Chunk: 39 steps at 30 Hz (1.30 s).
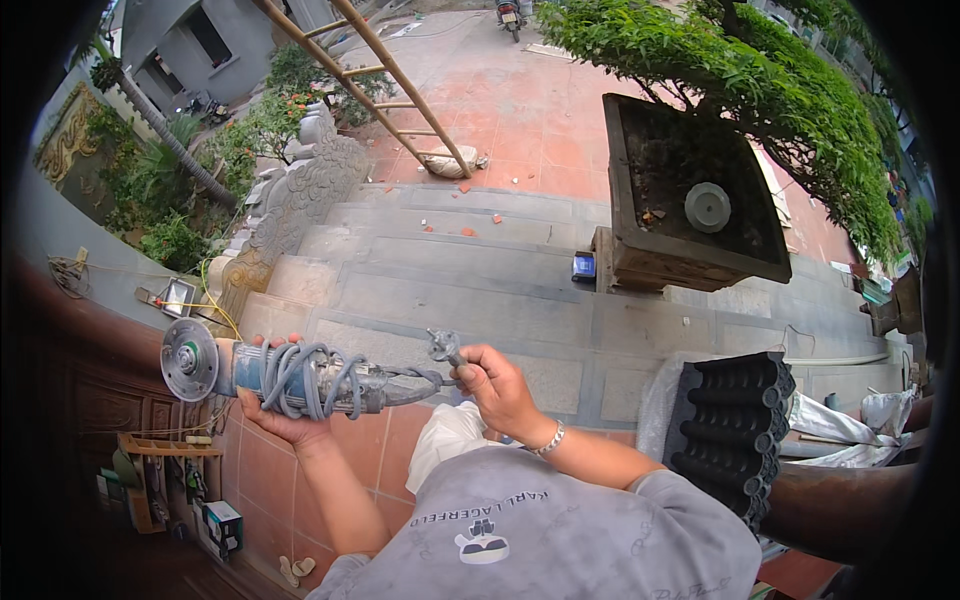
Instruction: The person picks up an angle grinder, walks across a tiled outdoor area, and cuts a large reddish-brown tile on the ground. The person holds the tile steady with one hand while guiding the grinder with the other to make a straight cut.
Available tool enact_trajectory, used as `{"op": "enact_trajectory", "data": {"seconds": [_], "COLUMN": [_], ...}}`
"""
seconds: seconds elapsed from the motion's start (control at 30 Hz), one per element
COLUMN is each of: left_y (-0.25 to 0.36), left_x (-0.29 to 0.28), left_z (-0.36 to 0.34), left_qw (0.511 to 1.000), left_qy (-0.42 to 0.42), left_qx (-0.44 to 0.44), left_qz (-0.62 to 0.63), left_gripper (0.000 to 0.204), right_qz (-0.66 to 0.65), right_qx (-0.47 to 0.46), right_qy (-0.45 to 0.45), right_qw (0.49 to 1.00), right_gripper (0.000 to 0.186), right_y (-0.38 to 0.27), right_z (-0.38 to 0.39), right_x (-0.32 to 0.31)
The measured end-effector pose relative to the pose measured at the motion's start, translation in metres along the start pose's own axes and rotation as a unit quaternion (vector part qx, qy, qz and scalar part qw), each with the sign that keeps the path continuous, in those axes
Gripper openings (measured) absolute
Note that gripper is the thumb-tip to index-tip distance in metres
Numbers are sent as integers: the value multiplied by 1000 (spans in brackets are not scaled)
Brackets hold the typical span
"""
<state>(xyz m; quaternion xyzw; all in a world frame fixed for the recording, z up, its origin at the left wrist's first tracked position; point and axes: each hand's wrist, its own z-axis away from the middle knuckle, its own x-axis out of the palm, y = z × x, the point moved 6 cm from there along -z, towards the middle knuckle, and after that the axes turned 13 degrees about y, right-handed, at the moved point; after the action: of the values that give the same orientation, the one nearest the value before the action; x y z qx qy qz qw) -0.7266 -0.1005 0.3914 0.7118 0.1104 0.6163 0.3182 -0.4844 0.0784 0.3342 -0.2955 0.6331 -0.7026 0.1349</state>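
An angle grinder [252, 372] with a blue and grey body lies across my left hand [285, 420], whose fingers wrap round it from below and behind. Its round metal disc [190, 360] points to the left. Several turns of grey power cord [318, 378] are wound about the grinder's body. The cord runs on to the right, where my right hand [490, 388] pinches it close to the plug [443, 346]. The plug stands above my fingertips with its prongs away from me.
Broad grey steps lead down to a red-tiled yard, with small rubble on them. A bamboo ladder [385, 85] leans at the upper left. A large square planter [690, 255] with a tree stands right. Stacked dark roof tiles [728, 430] are near my right arm; a wooden shelf [165, 450] is at lower left.
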Motion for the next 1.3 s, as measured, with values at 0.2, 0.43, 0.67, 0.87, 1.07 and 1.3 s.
{"op": "enact_trajectory", "data": {"seconds": [0.2, 0.43, 0.67, 0.87, 1.07, 1.3], "left_y": [-67, -176, -296, -428, -577, -751], "left_x": [13, 71, 135, 128, 149, 180], "left_z": [-155, -340, -458, -557, -642, -762], "left_qw": [993, 988, 984, 989, 976, 975], "left_qy": [117, 111, 115, 117, 134, 103], "left_qx": [10, -84, -115, -89, -168, -178], "left_qz": [23, 73, 67, 26, 39, 86], "left_gripper": [66, 60, 66, 65, 66, 65], "right_qz": [-43, -121, -134, -209, -137, 2], "right_qx": [-69, -3, -53, -91, -47, -51], "right_qy": [-89, -48, -77, -158, -150, -29], "right_qw": [993, 992, 987, 961, 978, 998], "right_gripper": [16, 18, 28, 67, 35, 46], "right_y": [8, -20, 4, 47, 95, 176], "right_z": [-172, -369, -495, -634, -765, -948], "right_x": [25, 38, 33, -36, -88, -127]}}
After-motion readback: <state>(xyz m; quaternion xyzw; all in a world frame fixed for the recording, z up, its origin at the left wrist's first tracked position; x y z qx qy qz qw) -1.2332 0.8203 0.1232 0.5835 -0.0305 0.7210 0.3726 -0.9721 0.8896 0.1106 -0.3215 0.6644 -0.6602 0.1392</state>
